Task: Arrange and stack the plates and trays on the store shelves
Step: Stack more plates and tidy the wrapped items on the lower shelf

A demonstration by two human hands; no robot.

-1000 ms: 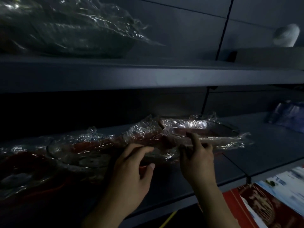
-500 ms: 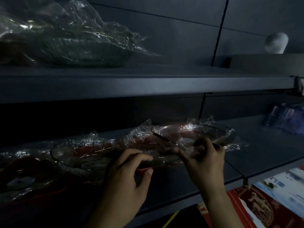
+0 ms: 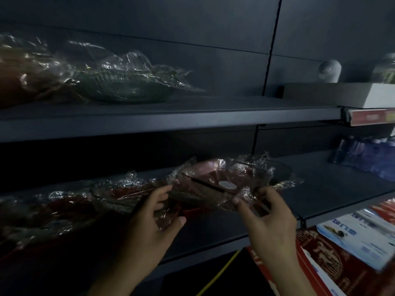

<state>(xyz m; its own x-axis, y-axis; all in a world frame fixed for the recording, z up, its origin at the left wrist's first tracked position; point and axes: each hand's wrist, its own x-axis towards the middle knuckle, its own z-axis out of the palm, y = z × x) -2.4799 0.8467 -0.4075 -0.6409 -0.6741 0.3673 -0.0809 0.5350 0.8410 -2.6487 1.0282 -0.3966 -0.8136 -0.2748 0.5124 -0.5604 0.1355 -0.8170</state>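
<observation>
while the wrapped red plate (image 3: 213, 180) is tilted, left hand (image 3: 147, 229) grips its eight o'clock edge, right hand (image 3: 271, 223) pinches its four o'clock wrap.

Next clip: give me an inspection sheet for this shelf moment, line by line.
Surface: dark middle shelf, partly bare at the front.
Job's things: wrapped red tray tilted up in both hands; wrapped red plates lie to its left; wrapped ribbed dish on the upper shelf.
Clutter: blue wrapped packs at right; white object above; printed boxes below.
Hands: left hand and right hand each grip the tray's wrapped edge.
Cables: thin yellow line below the shelf; cannot tell what it is.
Surroundings: dark back panels, dim light.
</observation>
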